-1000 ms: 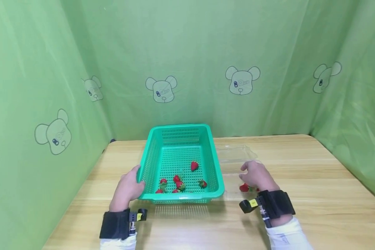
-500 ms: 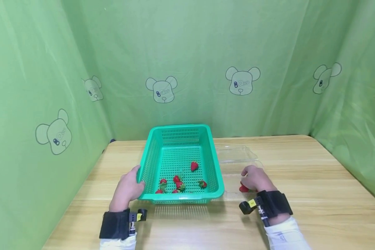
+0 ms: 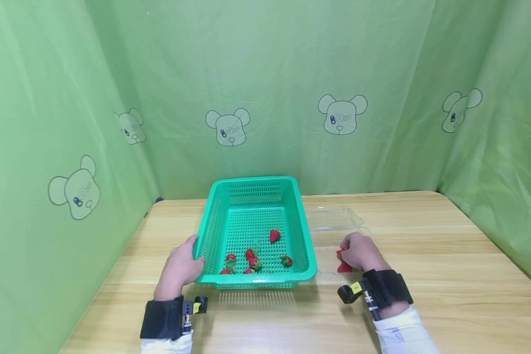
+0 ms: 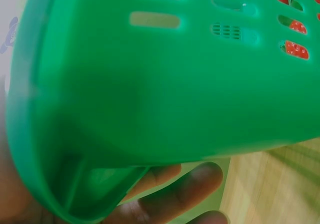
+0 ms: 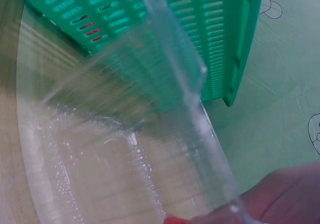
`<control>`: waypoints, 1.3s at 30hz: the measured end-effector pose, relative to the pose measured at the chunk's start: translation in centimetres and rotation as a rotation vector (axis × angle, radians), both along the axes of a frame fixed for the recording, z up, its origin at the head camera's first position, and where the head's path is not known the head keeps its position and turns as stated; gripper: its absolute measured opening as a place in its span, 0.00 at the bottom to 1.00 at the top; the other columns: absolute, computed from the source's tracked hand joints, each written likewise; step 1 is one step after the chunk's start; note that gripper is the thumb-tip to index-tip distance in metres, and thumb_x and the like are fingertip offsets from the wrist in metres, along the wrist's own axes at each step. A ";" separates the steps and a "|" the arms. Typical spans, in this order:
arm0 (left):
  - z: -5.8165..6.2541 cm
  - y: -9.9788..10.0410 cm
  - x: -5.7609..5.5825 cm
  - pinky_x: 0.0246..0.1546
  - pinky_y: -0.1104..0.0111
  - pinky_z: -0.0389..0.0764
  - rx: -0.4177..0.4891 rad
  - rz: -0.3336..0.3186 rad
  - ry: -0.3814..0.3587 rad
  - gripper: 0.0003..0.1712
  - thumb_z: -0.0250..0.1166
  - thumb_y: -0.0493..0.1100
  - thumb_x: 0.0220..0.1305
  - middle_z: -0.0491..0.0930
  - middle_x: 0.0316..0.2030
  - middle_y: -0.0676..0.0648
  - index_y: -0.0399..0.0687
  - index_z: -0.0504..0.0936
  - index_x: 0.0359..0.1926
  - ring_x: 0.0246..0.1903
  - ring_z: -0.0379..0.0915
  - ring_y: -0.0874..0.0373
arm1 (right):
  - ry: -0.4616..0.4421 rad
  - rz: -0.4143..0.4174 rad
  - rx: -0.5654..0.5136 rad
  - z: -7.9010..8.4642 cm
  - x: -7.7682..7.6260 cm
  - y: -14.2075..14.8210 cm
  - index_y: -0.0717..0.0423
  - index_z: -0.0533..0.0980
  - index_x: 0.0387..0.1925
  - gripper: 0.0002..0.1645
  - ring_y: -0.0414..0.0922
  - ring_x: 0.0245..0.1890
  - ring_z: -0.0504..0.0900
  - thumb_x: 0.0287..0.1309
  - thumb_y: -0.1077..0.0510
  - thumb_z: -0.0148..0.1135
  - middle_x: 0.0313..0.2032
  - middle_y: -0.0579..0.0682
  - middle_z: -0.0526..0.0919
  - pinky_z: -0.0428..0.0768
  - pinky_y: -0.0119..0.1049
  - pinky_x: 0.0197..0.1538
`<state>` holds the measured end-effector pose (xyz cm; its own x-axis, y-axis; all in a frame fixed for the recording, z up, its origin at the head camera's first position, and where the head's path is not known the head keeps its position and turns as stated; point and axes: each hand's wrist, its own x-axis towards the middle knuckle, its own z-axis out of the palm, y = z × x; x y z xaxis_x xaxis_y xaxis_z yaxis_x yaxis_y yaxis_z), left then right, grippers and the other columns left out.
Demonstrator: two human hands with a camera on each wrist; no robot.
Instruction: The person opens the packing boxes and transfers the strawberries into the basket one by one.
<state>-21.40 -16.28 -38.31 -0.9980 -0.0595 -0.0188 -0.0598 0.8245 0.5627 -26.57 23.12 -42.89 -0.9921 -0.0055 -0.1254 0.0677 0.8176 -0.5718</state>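
My left hand (image 3: 181, 263) grips the near left rim of the green plastic basket (image 3: 256, 278). In the left wrist view, its fingers (image 4: 175, 191) show beyond the basket's edge. Several strawberries (image 3: 274, 235) with green leaves lie scattered on the basket's floor, mostly at the near end. To the right, my right hand (image 3: 364, 250) reaches into a clear plastic box (image 3: 325, 255) and pinches a strawberry (image 3: 339, 253), mostly covered by the fingers. Another strawberry (image 3: 344, 267) lies just below it. The right wrist view shows only a sliver of red beside the hand (image 5: 285, 194).
The clear lid part (image 3: 329, 217) of the box lies folded back behind it, close to the basket's right wall. All of this stands on a wooden table (image 3: 429, 246). A green curtain (image 3: 270, 73) with bear-head prints surrounds the table at the back and sides.
My right hand has lowered into the clear box and its fingers have closed on a strawberry, which has shifted slightly. The left hand and the basket have stayed in place.
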 end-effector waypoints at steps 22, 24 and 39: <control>-0.3 -0.1 -0.1 0.50 0.44 0.72 -0.005 0.000 0.002 0.36 0.55 0.37 0.63 0.66 0.62 0.26 0.34 0.54 0.70 0.51 0.69 0.38 | 0.025 -0.004 -0.048 0.8 0.3 -0.4 0.64 0.77 0.36 0.09 0.45 0.20 0.76 0.54 0.63 0.63 0.25 0.55 0.79 0.72 0.36 0.22; -0.3 -0.1 -0.2 0.50 0.44 0.72 -0.005 0.001 0.001 0.36 0.55 0.37 0.63 0.66 0.62 0.26 0.34 0.54 0.70 0.51 0.69 0.39 | 0.034 0.000 -0.047 1.0 0.3 -0.4 0.64 0.77 0.36 0.09 0.45 0.21 0.76 0.54 0.63 0.63 0.25 0.54 0.80 0.72 0.36 0.23; 0.0 -0.1 -0.1 0.51 0.44 0.72 -0.005 -0.010 0.014 0.36 0.55 0.36 0.62 0.67 0.60 0.25 0.33 0.55 0.69 0.50 0.69 0.38 | 0.074 0.036 -0.094 2.7 0.8 -1.0 0.67 0.76 0.44 0.14 0.46 0.21 0.78 0.55 0.64 0.59 0.31 0.58 0.81 0.70 0.37 0.24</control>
